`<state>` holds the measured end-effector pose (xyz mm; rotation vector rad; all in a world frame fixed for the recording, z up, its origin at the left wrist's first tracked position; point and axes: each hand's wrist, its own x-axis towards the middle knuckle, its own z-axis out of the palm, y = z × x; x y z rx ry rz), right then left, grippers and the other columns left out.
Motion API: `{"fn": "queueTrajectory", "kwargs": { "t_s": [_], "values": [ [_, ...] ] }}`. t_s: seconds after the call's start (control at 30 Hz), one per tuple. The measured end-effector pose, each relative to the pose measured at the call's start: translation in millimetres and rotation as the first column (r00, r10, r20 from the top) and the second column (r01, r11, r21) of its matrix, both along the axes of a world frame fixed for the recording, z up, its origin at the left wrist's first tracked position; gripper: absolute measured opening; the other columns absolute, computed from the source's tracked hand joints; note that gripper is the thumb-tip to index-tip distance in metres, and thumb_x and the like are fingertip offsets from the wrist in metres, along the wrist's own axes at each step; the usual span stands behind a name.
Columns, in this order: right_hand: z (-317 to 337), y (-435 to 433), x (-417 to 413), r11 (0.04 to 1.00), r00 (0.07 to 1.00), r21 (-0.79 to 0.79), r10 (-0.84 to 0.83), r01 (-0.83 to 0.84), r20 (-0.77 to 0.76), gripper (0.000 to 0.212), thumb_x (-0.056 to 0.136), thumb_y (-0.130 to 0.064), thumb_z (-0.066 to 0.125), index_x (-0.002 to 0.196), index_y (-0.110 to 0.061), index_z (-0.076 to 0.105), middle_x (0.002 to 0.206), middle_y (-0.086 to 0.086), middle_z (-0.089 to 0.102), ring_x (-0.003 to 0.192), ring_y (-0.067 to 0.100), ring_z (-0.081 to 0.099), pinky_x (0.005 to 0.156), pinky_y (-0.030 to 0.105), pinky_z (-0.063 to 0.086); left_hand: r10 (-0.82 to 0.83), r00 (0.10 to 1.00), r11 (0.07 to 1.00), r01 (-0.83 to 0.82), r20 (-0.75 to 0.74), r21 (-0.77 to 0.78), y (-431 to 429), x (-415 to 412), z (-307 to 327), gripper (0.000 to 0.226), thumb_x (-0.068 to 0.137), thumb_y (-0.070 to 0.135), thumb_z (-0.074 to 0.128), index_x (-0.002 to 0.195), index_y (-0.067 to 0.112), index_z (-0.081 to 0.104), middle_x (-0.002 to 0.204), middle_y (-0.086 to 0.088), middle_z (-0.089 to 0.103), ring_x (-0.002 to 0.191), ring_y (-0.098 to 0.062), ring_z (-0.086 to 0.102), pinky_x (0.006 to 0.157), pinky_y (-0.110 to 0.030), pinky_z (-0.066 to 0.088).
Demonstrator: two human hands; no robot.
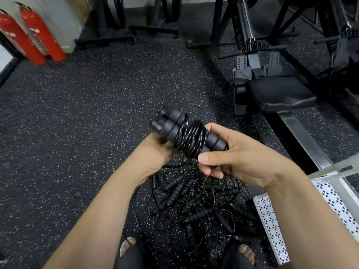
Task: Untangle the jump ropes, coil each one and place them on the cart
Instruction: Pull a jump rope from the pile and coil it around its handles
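A black jump rope (189,135) is held in front of me, its thin cord wound in several turns around its two foam handles. My left hand (155,150) grips the bundle from below at its left part. My right hand (231,155) holds the right end of the handles, thumb lying across the front. Below my hands, a tangled pile of black jump ropes (198,202) lies on the floor between my feet. The perforated metal cart (272,226) stands at the lower right.
Speckled black rubber floor (97,113) spreads ahead. A rowing machine (272,90) with a black seat and a metal rail stands to the right. Two red fire extinguishers (33,35) lean at the far left wall. Black equipment frames line the back.
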<state>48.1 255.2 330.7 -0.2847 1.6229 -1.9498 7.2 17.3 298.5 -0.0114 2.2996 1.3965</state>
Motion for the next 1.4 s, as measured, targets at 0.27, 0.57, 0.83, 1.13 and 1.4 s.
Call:
{"fn": "queueTrajectory", "kwargs": {
  "t_s": [0.27,0.57,0.83,1.13,1.4],
  "values": [
    [-26.1,-0.5,-14.9,0.857,0.916,0.329,-0.389,0.398,-0.096,0.04,0.1,0.002,0.067,0.128,-0.019,0.046,0.089,0.013,0.074,0.073,0.024,0.065,0.061,0.034,0.05,-0.333,0.941,0.915,0.307,-0.06,-0.26,21.6,10.4,-1.0,0.029,0.11,0.047,0.053,0.094,0.037,0.075,0.058,0.011,0.051,0.047,-0.008,0.04,0.054,-0.029,0.034],
    [-43.6,4.9,-16.2,0.579,0.964,0.772,-0.129,0.262,-0.231,0.036,0.102,-0.016,0.072,0.121,-0.032,0.045,0.093,0.005,0.077,0.063,0.017,0.073,0.07,0.04,0.064,-0.342,0.926,0.935,0.319,-0.157,-0.156,11.1,11.0,18.3,0.022,0.102,0.053,0.063,0.09,0.042,0.079,0.078,-0.004,0.072,0.069,-0.019,0.065,0.074,-0.033,0.052],
    [-28.8,-8.9,-2.7,0.786,0.967,0.57,0.244,-0.24,0.071,0.033,0.103,-0.006,0.071,0.128,-0.016,0.051,0.104,0.012,0.075,0.087,0.023,0.074,0.081,0.045,0.065,-0.149,0.953,0.989,0.143,-0.262,-0.043,-7.5,2.2,18.4,0.018,0.091,0.046,0.081,0.084,0.03,0.079,0.072,0.006,0.071,0.066,-0.009,0.059,0.071,-0.034,0.05],
    [0.8,4.1,9.7,0.921,0.93,0.128,0.363,-0.369,0.064,0.038,0.104,0.003,0.066,0.135,0.007,0.045,0.105,0.016,0.066,0.096,0.032,0.068,0.075,0.035,0.058,-0.168,0.972,0.984,0.176,-0.162,0.035,-21.6,-4.7,18.7,0.018,0.087,0.044,0.08,0.085,0.026,0.082,0.083,-0.003,0.077,0.072,-0.006,0.062,0.076,-0.025,0.05],
    [0.1,7.0,2.3,0.991,1.0,-0.131,-0.005,0.007,0.016,0.028,0.101,0.003,0.063,0.127,-0.001,0.055,0.111,0.014,0.07,0.092,0.029,0.069,0.076,0.032,0.061,-0.066,0.997,0.998,0.066,-0.028,-0.001,-1.1,3.7,1.8,0.054,0.107,0.007,0.057,0.06,0.033,0.068,0.057,0.006,0.055,0.058,-0.019,0.046,0.068,-0.04,0.044]
  ]
}}
